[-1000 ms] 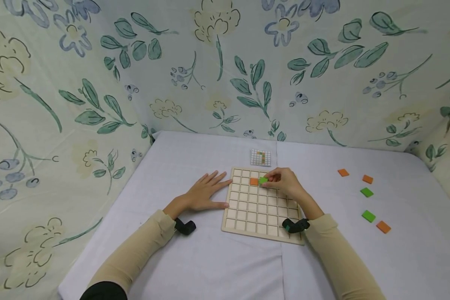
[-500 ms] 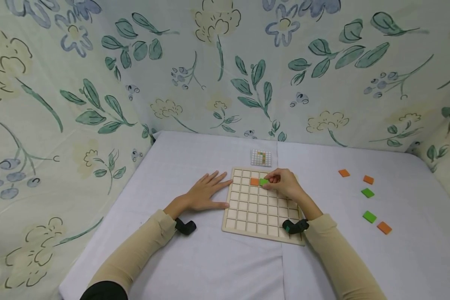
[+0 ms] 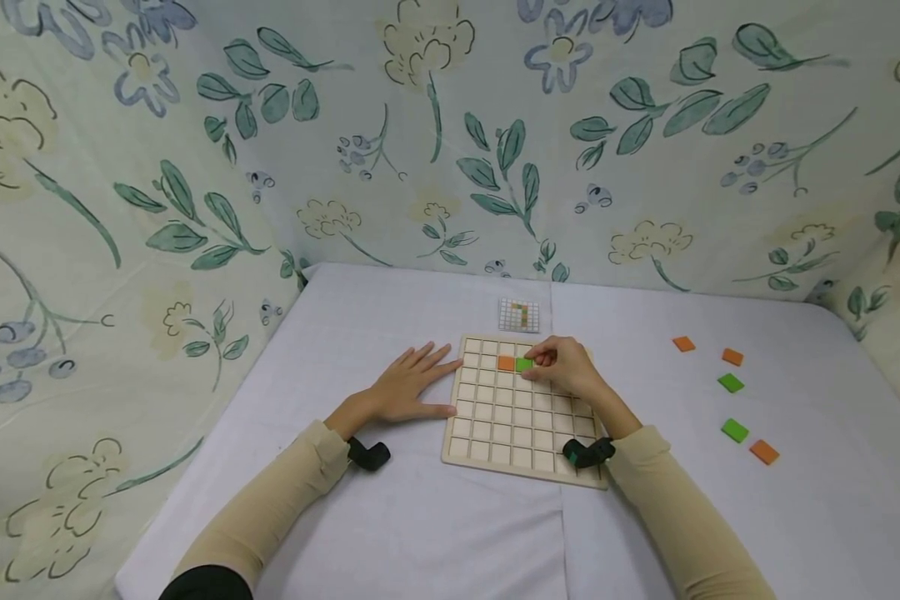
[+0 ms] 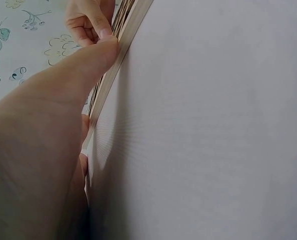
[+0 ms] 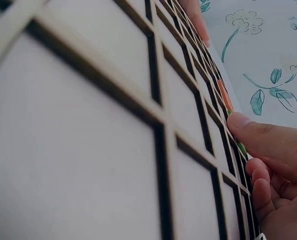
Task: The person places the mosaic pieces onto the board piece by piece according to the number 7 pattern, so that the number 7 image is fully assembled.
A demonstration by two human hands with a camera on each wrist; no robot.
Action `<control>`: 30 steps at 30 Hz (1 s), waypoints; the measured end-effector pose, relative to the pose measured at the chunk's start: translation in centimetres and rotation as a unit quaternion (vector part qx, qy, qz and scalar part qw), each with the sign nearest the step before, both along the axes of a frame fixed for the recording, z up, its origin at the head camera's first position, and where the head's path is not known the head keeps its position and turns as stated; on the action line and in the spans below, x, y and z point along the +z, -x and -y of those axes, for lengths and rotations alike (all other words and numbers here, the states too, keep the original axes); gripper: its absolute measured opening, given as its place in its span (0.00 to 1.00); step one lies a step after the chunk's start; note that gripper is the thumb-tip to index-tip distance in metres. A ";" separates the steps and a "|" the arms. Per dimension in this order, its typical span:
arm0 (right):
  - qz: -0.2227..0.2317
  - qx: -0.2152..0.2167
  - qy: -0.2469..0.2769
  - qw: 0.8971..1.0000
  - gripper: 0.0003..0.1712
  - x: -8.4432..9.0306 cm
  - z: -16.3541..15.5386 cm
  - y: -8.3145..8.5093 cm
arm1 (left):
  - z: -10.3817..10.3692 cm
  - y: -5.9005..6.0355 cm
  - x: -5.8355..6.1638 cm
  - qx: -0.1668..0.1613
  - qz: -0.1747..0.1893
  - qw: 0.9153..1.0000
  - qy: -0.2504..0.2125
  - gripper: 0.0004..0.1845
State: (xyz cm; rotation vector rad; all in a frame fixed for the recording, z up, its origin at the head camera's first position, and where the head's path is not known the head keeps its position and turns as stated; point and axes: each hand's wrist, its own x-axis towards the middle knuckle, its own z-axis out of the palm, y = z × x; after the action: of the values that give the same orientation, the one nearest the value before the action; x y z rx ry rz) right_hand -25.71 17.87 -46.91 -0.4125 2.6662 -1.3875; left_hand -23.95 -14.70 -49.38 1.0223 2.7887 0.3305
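Green tile (image 3: 524, 364) pinched by right hand (image 3: 562, 369) beside orange tile (image 3: 506, 363); left hand (image 3: 408, 389) flat, steadying wooden grid board (image 3: 495, 433). Best pressed level into cell.

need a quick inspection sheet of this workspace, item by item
surface: table under a pale lilac cloth
job's things: wooden grid board; orange tile and green tile side by side in its second row
clutter: loose orange and green tiles to the right; small pattern card behind the board
hands: left hand flat on the cloth, fingers against the board's left edge; right hand fingertips on the green tile
cables: nothing seen
surroundings: floral fabric walls on three sides
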 end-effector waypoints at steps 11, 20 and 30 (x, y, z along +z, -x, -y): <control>-0.009 0.001 0.051 0.999 0.19 0.2 -1.8 -0.3 | 0.0 0.1 -0.1 0.000 -0.004 1.000 0.001 0.49; -0.022 -0.048 0.048 0.997 0.22 1.7 -4.1 -0.6 | 0.0 0.1 -0.2 0.003 -0.002 1.000 0.006 0.49; -0.033 -0.107 0.032 0.993 0.24 1.6 -7.5 -0.3 | 0.0 0.1 -0.2 -0.003 0.000 1.000 -0.004 0.49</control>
State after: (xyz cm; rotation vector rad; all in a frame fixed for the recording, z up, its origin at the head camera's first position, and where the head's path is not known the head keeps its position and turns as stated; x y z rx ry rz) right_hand -25.38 25.40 -45.32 -0.1856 2.7944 -1.5444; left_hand -24.05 -14.75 -49.57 1.0335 2.7861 0.3413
